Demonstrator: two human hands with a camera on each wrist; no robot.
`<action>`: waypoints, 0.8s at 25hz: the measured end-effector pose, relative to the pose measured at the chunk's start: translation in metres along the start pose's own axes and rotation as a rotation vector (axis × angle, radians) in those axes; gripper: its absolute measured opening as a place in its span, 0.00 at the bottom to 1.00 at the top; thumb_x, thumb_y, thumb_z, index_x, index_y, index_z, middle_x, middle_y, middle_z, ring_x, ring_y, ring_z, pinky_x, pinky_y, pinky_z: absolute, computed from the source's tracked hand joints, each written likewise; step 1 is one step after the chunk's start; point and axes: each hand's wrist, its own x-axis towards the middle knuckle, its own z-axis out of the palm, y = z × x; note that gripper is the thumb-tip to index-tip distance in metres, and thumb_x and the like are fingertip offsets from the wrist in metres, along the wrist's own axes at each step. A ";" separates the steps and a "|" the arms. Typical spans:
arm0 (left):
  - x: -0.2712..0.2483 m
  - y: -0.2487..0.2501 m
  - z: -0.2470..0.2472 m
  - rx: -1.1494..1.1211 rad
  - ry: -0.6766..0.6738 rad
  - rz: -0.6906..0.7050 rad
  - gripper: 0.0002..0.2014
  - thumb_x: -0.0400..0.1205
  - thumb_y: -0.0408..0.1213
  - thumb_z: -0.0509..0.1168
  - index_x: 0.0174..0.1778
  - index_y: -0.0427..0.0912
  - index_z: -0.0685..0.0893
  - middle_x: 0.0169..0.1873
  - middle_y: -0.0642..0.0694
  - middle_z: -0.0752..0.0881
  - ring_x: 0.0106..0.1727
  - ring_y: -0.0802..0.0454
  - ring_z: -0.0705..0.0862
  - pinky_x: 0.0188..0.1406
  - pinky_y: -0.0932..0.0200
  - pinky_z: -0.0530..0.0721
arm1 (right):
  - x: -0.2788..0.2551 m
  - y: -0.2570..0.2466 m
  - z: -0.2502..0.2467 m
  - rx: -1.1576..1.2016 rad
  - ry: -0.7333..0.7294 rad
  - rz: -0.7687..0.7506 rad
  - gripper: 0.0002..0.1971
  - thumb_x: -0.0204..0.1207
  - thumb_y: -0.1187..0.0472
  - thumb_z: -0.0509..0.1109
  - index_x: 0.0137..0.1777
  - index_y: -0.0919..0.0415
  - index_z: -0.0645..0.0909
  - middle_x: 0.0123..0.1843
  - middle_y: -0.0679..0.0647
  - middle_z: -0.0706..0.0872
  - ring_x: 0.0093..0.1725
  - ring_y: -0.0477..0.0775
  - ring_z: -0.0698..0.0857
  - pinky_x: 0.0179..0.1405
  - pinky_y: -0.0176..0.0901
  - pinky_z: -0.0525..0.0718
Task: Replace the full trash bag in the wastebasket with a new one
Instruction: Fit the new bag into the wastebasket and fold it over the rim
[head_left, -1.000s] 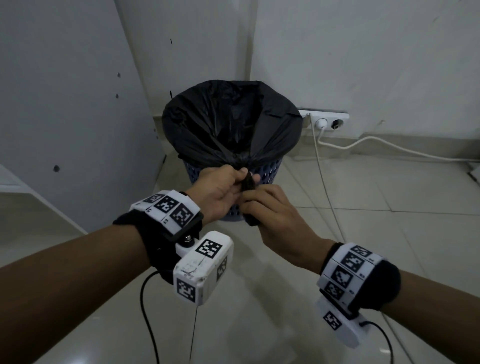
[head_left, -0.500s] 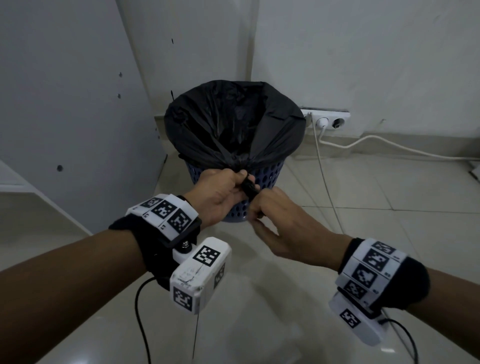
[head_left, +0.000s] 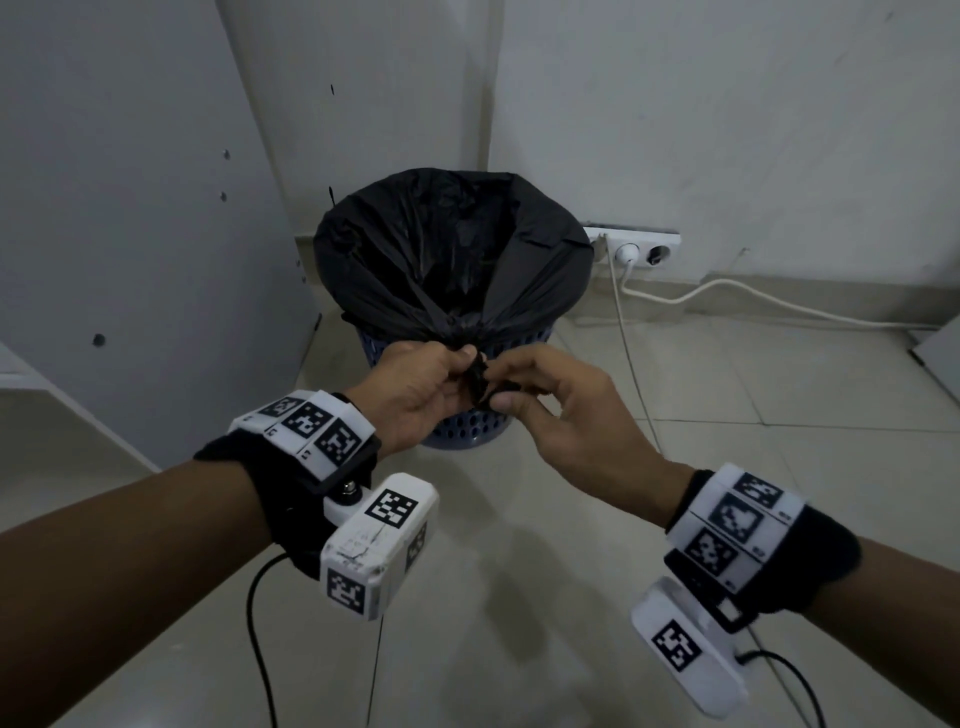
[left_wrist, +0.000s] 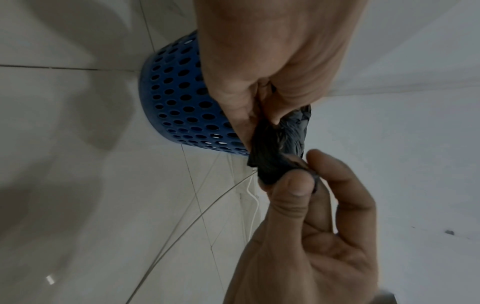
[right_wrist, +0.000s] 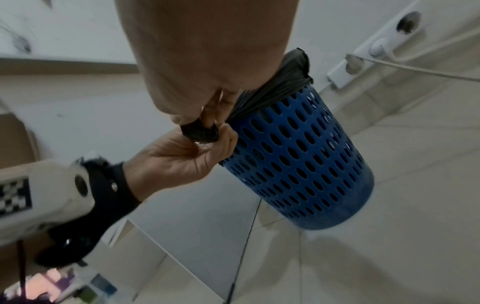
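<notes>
Nearest are the two forearms, each with a black wrist strap carrying white marker blocks. The left hand (head_left: 415, 392) has its fingers curled round a bunched fold of the black bag (head_left: 447, 254), gathered at the near edge of the bin's mouth. The right hand (head_left: 561, 415) meets it from the right: its grip is a pinch, thumb and forefinger pressed on the loose black end that sticks out of the left fist, the other fingers loosely curled behind. The left wrist view shows that end squeezed between the right thumb (left_wrist: 291, 191) and fingertip, with the rest of the fold running up into the left palm.

Just beyond the hands stands the bin (head_left: 467, 431), a blue basket with round holes, upright on the pale tiled floor (head_left: 519, 623). The bag lines it, its rim folded over the top edge all round, and creases run from the far rim down to the gathered point at the hands.

To the left rises a grey panel (head_left: 130, 234). Behind the bin, to the right, a white power strip (head_left: 634, 244) lies against the wall, with a white cable (head_left: 779, 301) trailing rightward along the floor.
</notes>
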 end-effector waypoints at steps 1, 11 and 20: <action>0.000 0.000 0.000 0.025 0.007 -0.003 0.13 0.85 0.24 0.61 0.64 0.26 0.80 0.53 0.33 0.86 0.44 0.44 0.88 0.28 0.57 0.88 | 0.003 -0.001 -0.001 0.085 -0.007 0.090 0.08 0.78 0.73 0.72 0.52 0.61 0.83 0.43 0.50 0.89 0.45 0.42 0.88 0.48 0.34 0.83; 0.001 0.000 0.003 0.026 0.078 0.028 0.05 0.85 0.23 0.61 0.53 0.31 0.82 0.37 0.41 0.85 0.32 0.51 0.85 0.22 0.62 0.84 | -0.004 -0.007 -0.002 -0.469 -0.073 -0.427 0.07 0.73 0.76 0.77 0.48 0.67 0.89 0.46 0.57 0.89 0.44 0.59 0.87 0.45 0.51 0.85; -0.003 0.000 0.007 -0.027 0.111 0.009 0.07 0.85 0.24 0.62 0.51 0.30 0.85 0.38 0.37 0.89 0.30 0.49 0.89 0.29 0.56 0.90 | 0.008 0.024 -0.003 -0.419 -0.021 -0.017 0.42 0.65 0.53 0.85 0.79 0.58 0.74 0.64 0.54 0.70 0.55 0.45 0.73 0.56 0.21 0.72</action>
